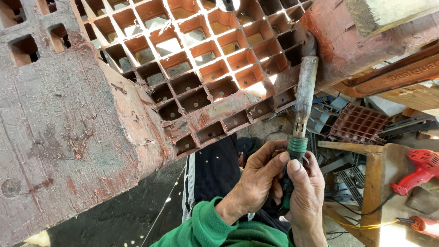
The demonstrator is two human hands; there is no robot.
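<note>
**Hot iron at the grid's edge**

Both hands, left hand and right hand, are wrapped around the green-collared handle of a long worn metal soldering iron, its tip on the red plastic grid pallet. A slip could gouge neighbouring cells. Red power drill lies on the wooden bench beside.

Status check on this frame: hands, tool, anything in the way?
Left hand and right hand both gripping the tool handle. Metal shaft tip on the red grid pallet. Nothing between tip and pallet.
</note>
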